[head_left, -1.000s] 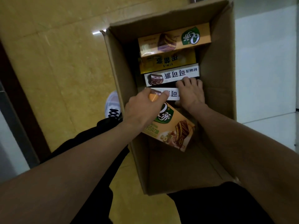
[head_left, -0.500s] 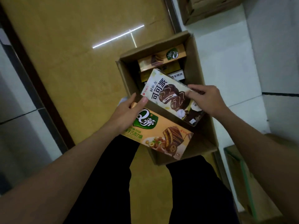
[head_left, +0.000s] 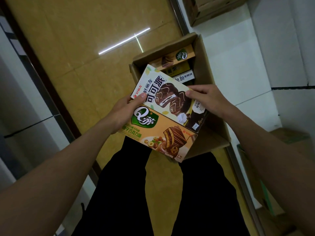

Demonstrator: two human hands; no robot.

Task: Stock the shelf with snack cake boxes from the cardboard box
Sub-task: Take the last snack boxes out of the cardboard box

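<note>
Since half a second ago the white cocoa-pie box (head_left: 167, 96) has come to lie on top of the orange hazelnut box (head_left: 158, 137), overlapping its upper edge, and the left thumb now clamps both. The left hand (head_left: 127, 110) grips the two boxes at their 9 o'clock end; the right hand (head_left: 207, 98) pinches the white box at its 3 o'clock edge, fingers curled over it. Both are held above the open cardboard box (head_left: 207, 68), at 12 o'clock from the hands, where three more snack boxes (head_left: 180, 56) stand on edge. It sits on a glossy yellow floor (head_left: 81, 48) that reflects a strip light; white tiles (head_left: 238, 65) lie at 2 o'clock, another carton (head_left: 213, 11) at 1 o'clock, black trouser legs (head_left: 122, 184) at 6 o'clock.
</note>
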